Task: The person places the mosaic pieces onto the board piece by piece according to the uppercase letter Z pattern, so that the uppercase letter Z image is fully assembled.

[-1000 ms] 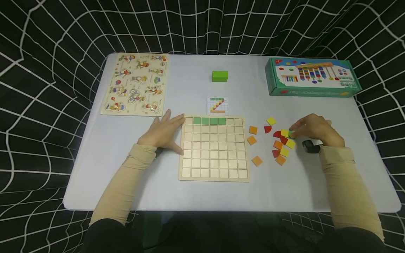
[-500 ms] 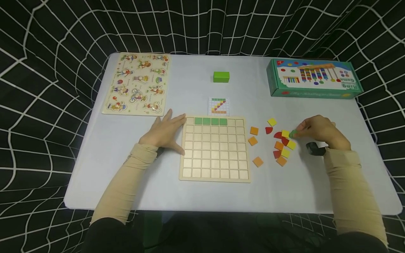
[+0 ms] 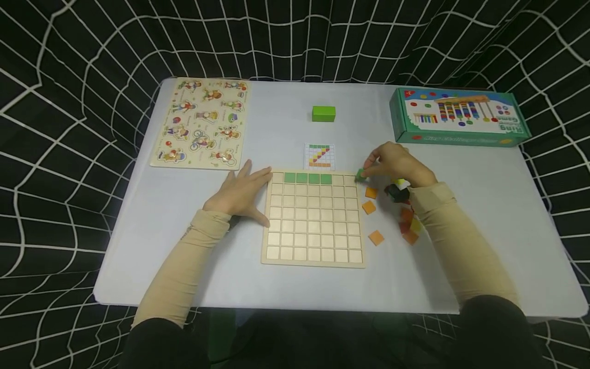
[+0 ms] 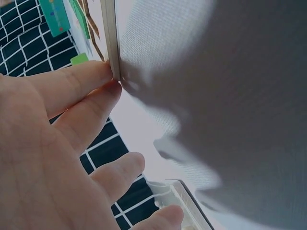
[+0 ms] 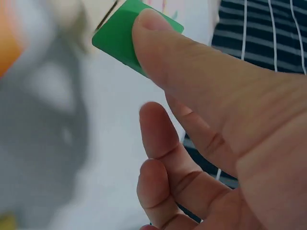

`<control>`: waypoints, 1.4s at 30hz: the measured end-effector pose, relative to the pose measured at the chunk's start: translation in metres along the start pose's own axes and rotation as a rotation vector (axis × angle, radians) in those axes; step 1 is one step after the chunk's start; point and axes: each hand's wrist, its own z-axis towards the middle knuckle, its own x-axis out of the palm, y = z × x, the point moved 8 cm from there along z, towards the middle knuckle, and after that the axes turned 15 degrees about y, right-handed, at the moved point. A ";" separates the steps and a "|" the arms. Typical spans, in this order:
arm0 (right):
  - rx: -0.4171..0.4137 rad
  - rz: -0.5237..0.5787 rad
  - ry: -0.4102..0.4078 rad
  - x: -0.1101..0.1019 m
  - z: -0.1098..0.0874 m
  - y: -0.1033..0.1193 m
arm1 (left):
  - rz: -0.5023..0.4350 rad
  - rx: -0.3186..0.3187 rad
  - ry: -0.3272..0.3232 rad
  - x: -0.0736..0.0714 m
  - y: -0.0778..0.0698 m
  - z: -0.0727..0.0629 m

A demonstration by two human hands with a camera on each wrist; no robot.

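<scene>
A wooden grid board (image 3: 314,226) lies on the white table, with several green square tiles (image 3: 301,178) set in its top row. My left hand (image 3: 237,193) is spread at the board's left side, fingertips touching its edge and upper corner. In the left wrist view, two fingers of the left hand (image 4: 72,115) meet the board's edge (image 4: 111,40). My right hand (image 3: 395,163) pinches a green square tile (image 5: 120,38) between thumb and finger, over the board's upper right corner. The tile is tilted, and the other fingers hang loosely curled in the right wrist view.
A small printed pattern card (image 3: 319,156) lies right behind the board. Orange tiles (image 3: 376,238) and yellow and red pieces lie to its right, partly under the right arm. Farther back are a green block (image 3: 323,114), a picture puzzle board (image 3: 200,123) and a green box (image 3: 461,117).
My right hand has lifted the green tile from beside the pile of pieces and carried it left to the board's upper right corner. The left hand stays at the board's edge.
</scene>
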 end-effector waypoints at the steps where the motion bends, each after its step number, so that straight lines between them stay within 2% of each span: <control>1: -0.015 -0.010 0.005 0.001 0.006 0.008 | -0.001 0.001 -0.003 0.000 0.000 0.000; 5: -0.070 -0.018 0.031 0.008 0.024 0.030 | -0.003 0.000 -0.007 0.000 0.001 0.000; 10: -0.103 -0.033 0.050 0.017 0.036 0.043 | 0.009 -0.013 -0.003 0.001 0.002 0.001; 17: -0.083 -0.014 0.042 0.027 0.042 0.044 | 0.033 -0.008 -0.017 0.002 0.001 0.000; 25: -0.092 -0.006 -0.010 0.029 0.037 0.040 | 0.045 -0.009 -0.018 0.003 0.002 0.001; 29: -0.089 0.044 -0.087 0.016 0.023 0.027 | 0.048 -0.007 -0.029 0.000 0.002 0.002; 32: -0.050 0.077 -0.127 0.006 0.009 0.005 | 0.046 -0.009 -0.029 0.000 0.002 0.002; 37: 0.062 0.122 -0.104 0.001 -0.012 -0.035 | 0.046 -0.006 -0.023 0.000 0.002 0.001; 42: 0.121 0.127 -0.082 0.002 -0.033 -0.065 | 0.044 -0.001 -0.022 -0.001 0.001 0.001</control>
